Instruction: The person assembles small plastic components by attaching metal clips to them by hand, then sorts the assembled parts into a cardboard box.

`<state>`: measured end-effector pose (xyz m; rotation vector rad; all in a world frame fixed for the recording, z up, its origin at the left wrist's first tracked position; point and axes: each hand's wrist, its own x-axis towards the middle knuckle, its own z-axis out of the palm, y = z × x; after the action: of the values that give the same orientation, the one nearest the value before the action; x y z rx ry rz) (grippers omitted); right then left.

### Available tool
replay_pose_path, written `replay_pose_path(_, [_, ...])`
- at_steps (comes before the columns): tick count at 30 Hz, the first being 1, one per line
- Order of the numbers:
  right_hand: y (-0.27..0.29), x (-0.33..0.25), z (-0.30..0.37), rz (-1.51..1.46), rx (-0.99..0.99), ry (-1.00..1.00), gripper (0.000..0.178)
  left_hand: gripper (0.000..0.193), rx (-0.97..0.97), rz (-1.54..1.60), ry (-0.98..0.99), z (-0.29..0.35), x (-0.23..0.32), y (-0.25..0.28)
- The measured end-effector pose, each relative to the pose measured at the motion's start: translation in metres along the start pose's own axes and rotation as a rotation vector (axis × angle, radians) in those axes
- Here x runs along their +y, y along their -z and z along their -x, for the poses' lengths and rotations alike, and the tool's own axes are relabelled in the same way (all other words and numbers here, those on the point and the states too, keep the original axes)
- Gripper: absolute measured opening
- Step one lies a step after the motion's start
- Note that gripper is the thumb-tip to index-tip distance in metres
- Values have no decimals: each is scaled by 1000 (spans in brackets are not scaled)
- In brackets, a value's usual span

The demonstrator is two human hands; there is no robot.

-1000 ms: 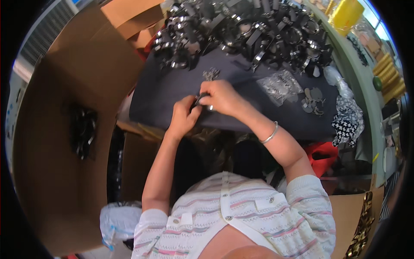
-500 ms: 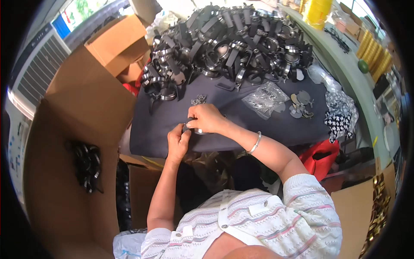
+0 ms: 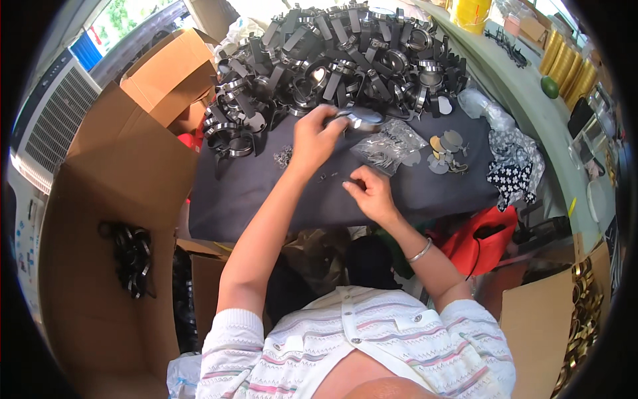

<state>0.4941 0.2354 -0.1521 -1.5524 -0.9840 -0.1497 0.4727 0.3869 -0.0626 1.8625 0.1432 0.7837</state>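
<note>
My left hand reaches forward over the dark cloth on the table and grips a black metal clamp ring at the near edge of a big pile of black clamp rings. My right hand hovers low over the cloth with its fingertips pinched together, just right of a few small screws. Whether it pinches a screw is too small to tell. A small heap of tiny metal parts lies left of my left wrist.
A clear bag of small parts and round metal discs lie to the right. A patterned cloth and a red bag hang at the table's right edge. A large cardboard box on the left holds several clamps.
My hands were together working one piece over the cloth. Now they are apart: the left has reached forward to the pile with a clamp, and the right stays low by the screws.
</note>
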Motion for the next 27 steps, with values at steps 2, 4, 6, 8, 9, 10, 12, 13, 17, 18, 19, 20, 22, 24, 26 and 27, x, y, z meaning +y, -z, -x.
replay_pose_path(2, [-3,-3,-1,34,-58,24,17,19,29,-76,-139,-30,-7,-29])
replay_pose_path(4, [-9,-6,1,10,-44,58,15,20,152,-170,-399,-55,-16,-53])
replay_pose_path(6, [-17,1,4,-21,-71,71,14,14,111,-777,-515,-78,-47,-76])
replay_pose_path(8, [-11,8,11,4,-78,-27,16,13,-9,-1098,-202,-73,-42,-104])
replay_pose_path(9, [-7,4,8,-14,-47,9,19,19,-28,-1046,-187,-76,-50,-119])
replay_pose_path(10, [-1,9,9,-31,-14,-6,17,22,-117,-1098,-153,-77,-43,-129])
replay_pose_path(12, [0,19,15,-42,-45,-59,11,22,-64,-1029,-168,-74,-47,-121])
replay_pose_path(13, [2,22,14,-26,-73,-89,10,23,77,-1012,-270,-69,-51,-107])
replay_pose_path(17, [7,27,10,-1,-139,-123,9,21,238,-747,-476,-11,-28,14])
replay_pose_path(18, [0,22,6,-25,-167,-103,9,20,328,-720,-503,14,-18,63])
replay_pose_path(19, [-4,21,5,-39,-161,-79,9,23,488,-682,-553,39,-15,100])
replay_pose_path(20, [-5,19,6,-55,-154,-53,10,26,568,-818,-481,62,-17,139])
replay_pose_path(22, [0,24,5,-25,-181,-55,9,28,809,-892,-444,108,-38,217])
replay_pose_path(24, [6,32,3,10,-218,-48,7,20,1013,-818,-55,161,-59,287])
replay_pose_path(26, [11,34,4,-24,-202,-63,7,16,1126,-1233,260,210,-56,341])
replay_pose_path(27, [12,30,3,-60,-180,-63,7,18,1158,-1441,283,240,-67,375])
